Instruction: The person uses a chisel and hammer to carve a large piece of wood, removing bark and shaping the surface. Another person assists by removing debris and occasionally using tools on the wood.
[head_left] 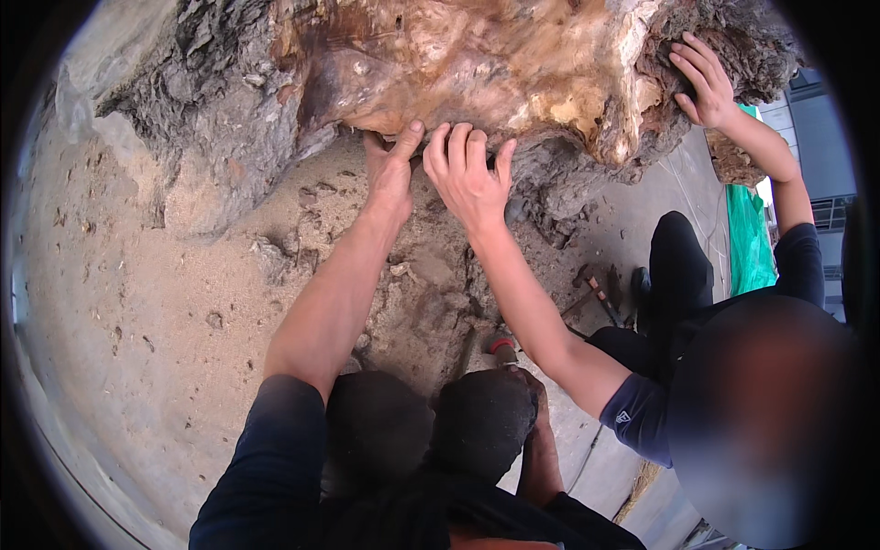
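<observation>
A huge rough piece of tree trunk (pixel 440 64) spans the top, with bare reddish-brown wood in its middle and grey bark at both ends. My left hand (pixel 392 170) grips its lower edge, thumb up against the wood and fingers tucked mostly out of sight beneath. Down beside my knee, my right hand (pixel 536 390) is closed around a tool with a red band (pixel 501 346); the knee hides much of this hand and of the tool. Just right of my left hand, a co-worker's hand (pixel 467 174) lies on the same edge. Their other hand (pixel 706 82) rests on the bark at far right.
The co-worker (pixel 761 385) crouches close on my right, one arm crossing in front of my knees. Bark crumbs and dirt (pixel 422 302) litter the concrete floor under the trunk. A wooden-handled tool (pixel 602 298) lies near the co-worker's foot. Green sheeting (pixel 747 238) hangs farther right.
</observation>
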Demonstrator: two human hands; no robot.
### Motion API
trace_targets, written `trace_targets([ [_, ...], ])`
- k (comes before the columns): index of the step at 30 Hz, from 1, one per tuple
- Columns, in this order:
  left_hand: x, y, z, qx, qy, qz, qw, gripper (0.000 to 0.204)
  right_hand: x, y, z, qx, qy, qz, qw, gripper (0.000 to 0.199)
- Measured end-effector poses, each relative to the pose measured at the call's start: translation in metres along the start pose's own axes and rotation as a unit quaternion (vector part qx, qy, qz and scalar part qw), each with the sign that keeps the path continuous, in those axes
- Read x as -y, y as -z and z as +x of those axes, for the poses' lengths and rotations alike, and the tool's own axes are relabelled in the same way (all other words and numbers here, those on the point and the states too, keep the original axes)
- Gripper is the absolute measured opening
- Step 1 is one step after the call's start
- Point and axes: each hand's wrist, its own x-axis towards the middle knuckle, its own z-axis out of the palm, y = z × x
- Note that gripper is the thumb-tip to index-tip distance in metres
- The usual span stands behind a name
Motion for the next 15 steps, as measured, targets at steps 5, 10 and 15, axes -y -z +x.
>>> trace_targets([
  [5, -0.022, 0.01, -0.006, 0.035, 0.061, 0.044, 0.997, 0.126, 0.032, 0.061, -0.088, 0.101, -0.252, 0.341, 0.9, 0.048],
  [10, -0.019, 0.001, -0.005, 0.05, 0.14, 0.081, 0.986, 0.133, 0.063, 0.146, -0.182, 0.218, -0.469, 0.518, 0.681, 0.05],
  [15, -0.01, -0.014, -0.003, 0.012, 0.165, 0.078, 0.983, 0.129, 0.074, 0.185, -0.146, 0.181, -0.461, 0.625, 0.603, 0.051],
])
